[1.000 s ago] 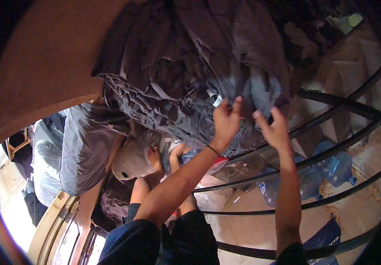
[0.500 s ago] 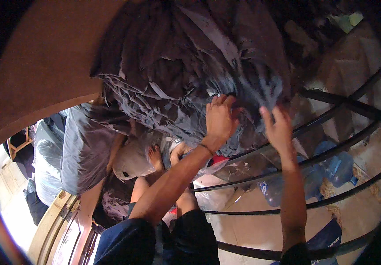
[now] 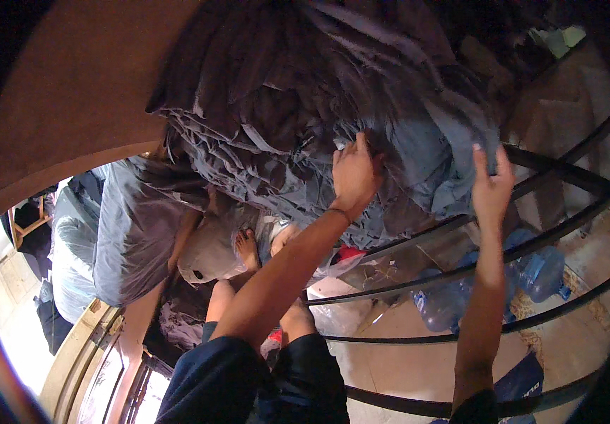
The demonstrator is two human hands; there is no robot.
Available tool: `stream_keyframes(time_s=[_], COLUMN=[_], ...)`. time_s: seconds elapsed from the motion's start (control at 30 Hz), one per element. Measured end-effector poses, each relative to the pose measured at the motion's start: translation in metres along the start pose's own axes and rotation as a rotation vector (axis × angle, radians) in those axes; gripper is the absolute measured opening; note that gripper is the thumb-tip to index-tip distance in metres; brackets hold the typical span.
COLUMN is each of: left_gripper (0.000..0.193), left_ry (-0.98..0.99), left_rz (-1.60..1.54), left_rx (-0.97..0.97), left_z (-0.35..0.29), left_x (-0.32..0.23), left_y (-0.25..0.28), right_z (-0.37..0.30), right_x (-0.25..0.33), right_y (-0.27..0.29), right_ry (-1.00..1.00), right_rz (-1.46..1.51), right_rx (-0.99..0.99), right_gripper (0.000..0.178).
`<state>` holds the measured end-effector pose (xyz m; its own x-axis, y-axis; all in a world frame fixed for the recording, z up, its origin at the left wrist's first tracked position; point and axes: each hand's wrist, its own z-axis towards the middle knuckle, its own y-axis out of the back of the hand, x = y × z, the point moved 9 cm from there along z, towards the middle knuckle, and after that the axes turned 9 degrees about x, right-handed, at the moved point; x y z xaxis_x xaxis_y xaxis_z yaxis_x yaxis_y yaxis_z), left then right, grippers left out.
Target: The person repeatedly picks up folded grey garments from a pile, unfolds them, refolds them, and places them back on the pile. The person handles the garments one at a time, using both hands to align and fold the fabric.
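A large heap of dark grey cloth (image 3: 262,127) fills the upper middle of the head view, folded and crumpled in many layers. My left hand (image 3: 354,177) is at the heap's near side, its fingers closed on a fold of the cloth. Farther right, my right hand (image 3: 492,187) grips the right edge of a smoother grey piece that spreads between the two hands. The fingertips of my right hand partly hide behind the cloth edge.
Curved black metal bars (image 3: 418,279) run below and right of the heap. Beyond them are large clear blue water bottles (image 3: 436,300). Plastic-wrapped grey bundles (image 3: 132,237) stand at left. A beige sack (image 3: 209,251) lies beside my foot (image 3: 246,247). A brown wall (image 3: 79,106) rises at upper left.
My right hand has moved right and slightly up, drawing the cloth edge out, so the grey piece spreads wider and flatter. My left hand has stayed at nearly the same place.
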<state>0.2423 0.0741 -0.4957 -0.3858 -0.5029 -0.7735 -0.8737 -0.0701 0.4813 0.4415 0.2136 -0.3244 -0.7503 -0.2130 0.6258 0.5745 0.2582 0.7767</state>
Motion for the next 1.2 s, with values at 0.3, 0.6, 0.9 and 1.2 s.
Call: stream_keyframes(time_s=[0.3,0.6,0.9,1.2], left_gripper=[0.022,0.045,0.036,0.040], left_ry=[-0.311,-0.238,-0.182,-0.367], left_rz=[-0.366,-0.028,-0.022,-0.411], left_rx=[-0.147,-0.505,-0.100,-0.173], left_z=[-0.031,-0.008,0.015,0.015], left_x=[-0.088,-0.075,-0.067,-0.152], left_y=[0.059,0.045,0.038,0.038], right_z=[-0.040,0.017,-0.002,0.038], right_x=[0.015,0.002,0.004,-0.033], right_y=[-0.062,-0.012,-0.032,-0.019], right_ry=[0.153,-0.112,0.015,-0.096], right_rz=[-0.008,0.146,-0.001,0.151], right_rx=[0.085,-0.052,0.020,-0.013], right_gripper=[0.037,0.041,0.054,0.059])
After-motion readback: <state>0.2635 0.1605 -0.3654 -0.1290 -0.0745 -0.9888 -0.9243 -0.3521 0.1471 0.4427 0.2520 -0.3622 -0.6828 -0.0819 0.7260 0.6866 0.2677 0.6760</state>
